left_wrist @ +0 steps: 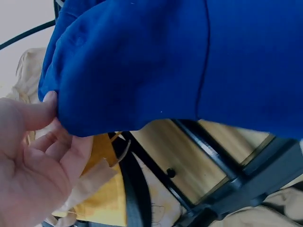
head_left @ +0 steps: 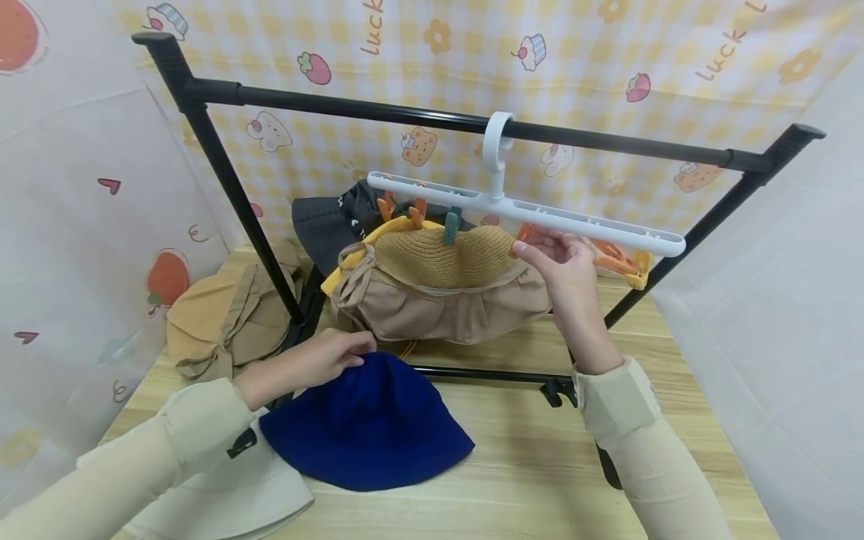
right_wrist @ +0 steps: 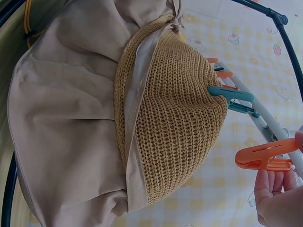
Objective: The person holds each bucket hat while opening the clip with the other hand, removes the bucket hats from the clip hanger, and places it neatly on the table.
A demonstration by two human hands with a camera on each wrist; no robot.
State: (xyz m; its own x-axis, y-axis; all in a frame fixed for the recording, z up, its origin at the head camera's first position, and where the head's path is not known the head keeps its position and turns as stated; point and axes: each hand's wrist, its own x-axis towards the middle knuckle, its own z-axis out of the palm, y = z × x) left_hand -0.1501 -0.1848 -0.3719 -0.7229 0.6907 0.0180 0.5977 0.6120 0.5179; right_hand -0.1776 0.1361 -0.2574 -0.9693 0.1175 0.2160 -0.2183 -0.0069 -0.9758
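My left hand [head_left: 335, 354] pinches a dark blue bucket hat [head_left: 374, 427] at the top of its crown, brim hanging down; in the left wrist view thumb and fingers grip the blue cloth [left_wrist: 142, 71]. My right hand [head_left: 567, 270] pinches an orange clip [right_wrist: 265, 153] under the white hanger [head_left: 496, 206]. Left of it, a teal clip [head_left: 451, 226] holds a woven straw hat with a tan cloth brim [head_left: 439, 315]. A yellow hat [head_left: 351, 261] and a black hat [head_left: 317, 225] hang behind it, near more orange clips [head_left: 417, 213].
The hanger hooks over the bar of a black rack [head_left: 364, 109]. At its right end hang more orange clips and a yellow clip [head_left: 637, 270]. A yellow and tan hat [head_left: 229, 319] lies at the left, a pale hat [head_left: 229, 495] at the front left of the wooden table [head_left: 526, 465].
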